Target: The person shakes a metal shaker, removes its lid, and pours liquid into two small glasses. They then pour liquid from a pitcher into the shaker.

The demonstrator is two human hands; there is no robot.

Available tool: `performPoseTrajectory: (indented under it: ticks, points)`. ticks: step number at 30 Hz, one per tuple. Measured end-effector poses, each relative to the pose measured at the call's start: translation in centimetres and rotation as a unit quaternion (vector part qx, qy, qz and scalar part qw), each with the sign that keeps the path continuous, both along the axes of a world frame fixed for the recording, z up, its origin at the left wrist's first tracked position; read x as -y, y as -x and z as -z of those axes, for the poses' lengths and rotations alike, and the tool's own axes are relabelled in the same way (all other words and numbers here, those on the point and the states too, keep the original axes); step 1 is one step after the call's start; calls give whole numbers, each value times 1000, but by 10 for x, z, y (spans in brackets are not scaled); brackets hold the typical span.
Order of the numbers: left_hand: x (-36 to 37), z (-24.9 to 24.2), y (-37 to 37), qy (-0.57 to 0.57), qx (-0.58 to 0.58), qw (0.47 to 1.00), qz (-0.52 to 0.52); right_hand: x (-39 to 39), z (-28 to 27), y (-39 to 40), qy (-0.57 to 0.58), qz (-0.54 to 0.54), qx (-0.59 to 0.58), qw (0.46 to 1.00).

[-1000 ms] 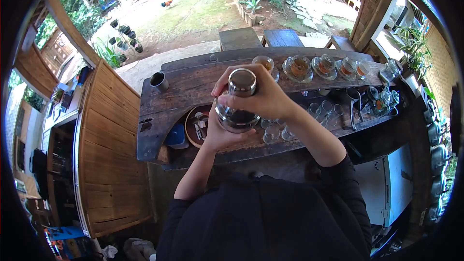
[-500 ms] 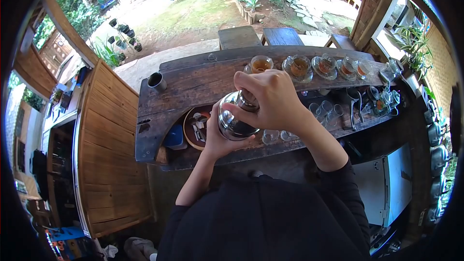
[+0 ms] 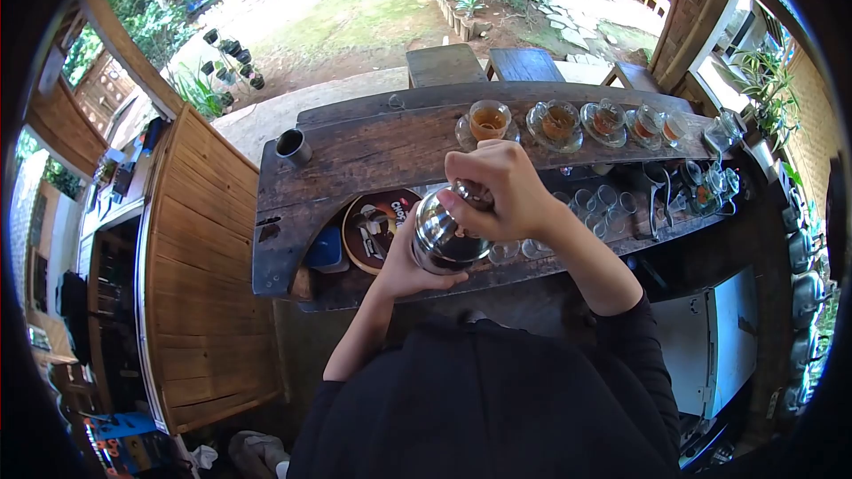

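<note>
A shiny silver flask [image 3: 434, 223] with a rounded shoulder and a narrower top is held over the near side of the wooden counter. My left hand [image 3: 410, 266] is wrapped around its body from the left and below. Closed over the flask's top, my right hand [image 3: 497, 186] hides most of the cap. Just beyond the right hand, a glass cup of amber drink [image 3: 489, 121] stands on a saucer. More filled glass cups [image 3: 559, 121] line the counter to its right. Left of the flask is a round brown tray [image 3: 357, 239] with small items in it.
A dark metal mug [image 3: 293, 148] stands at the left of the wooden counter [image 3: 373, 145]. Upturned-looking clear glasses [image 3: 606, 204] sit on the lower shelf. A blue container [image 3: 328, 250] lies by the tray. A wooden cabinet panel [image 3: 200, 284] is at the left.
The flask and both hands have shifted slightly to the right, and the flask appears turned a little. More of the tray and the nearest filled cup shows. Both hands keep their grip.
</note>
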State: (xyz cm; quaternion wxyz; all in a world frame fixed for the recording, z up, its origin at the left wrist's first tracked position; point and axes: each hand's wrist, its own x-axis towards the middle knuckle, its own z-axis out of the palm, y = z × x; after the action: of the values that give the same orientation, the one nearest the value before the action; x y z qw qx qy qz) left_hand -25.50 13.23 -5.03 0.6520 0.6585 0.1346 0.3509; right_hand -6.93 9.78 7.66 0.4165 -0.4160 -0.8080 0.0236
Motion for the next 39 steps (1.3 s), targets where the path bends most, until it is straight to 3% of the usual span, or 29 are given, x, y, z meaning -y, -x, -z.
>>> performPoseTrajectory:
  ticks: [1,2,4,5,7,9,11,13,14,15,17,18,23,26,31,33,35,39]
  points:
    - [1,1,1,2,0,1000,-2,-1,-2,-2,74,-25,-8,997]
    - [4,2,1,20,6,1000,-4,-5,1,-2,75,-25,-10,997]
    - [5,1,1,15,13,1000,-18,-14,12,-5,19,-1,-134,991]
    - [5,0,0,15,14,1000,-18,-15,14,-2,20,-1,-133,991]
    - [5,-1,1,58,26,998,-17,-18,19,5,51,2,-313,948]
    - [2,6,4,28,15,999,-40,-29,37,0,70,-48,-352,932]
    - [-1,14,9,-1,2,998,-63,-37,54,-1,238,-61,-492,835]
    - [-2,22,19,33,-14,996,-81,-56,83,0,250,-53,-491,833]
    - [-3,29,26,105,-29,993,-55,-65,96,0,215,5,-402,890]
    - [-3,34,32,105,-29,992,-57,-76,112,-2,177,63,-306,933]
    - [-2,44,40,52,-67,991,-107,-94,145,-8,175,74,-308,932]
    - [1,51,39,54,-31,986,-157,-98,153,-9,172,111,-273,940]
    - [-3,57,52,39,-55,982,-178,-127,186,-13,234,199,-136,942]
    - [0,49,53,58,-38,982,-175,-144,206,-12,156,208,-122,958]
    - [5,52,56,53,-34,980,-189,-154,243,-11,121,174,-158,964]
    - [3,52,56,37,-35,981,-189,-152,241,-8,122,172,-170,963]
    - [2,55,56,14,-33,980,-194,-148,236,-6,56,218,-90,970]
    - [0,53,53,33,-42,983,-175,-122,199,10,25,231,-116,966]
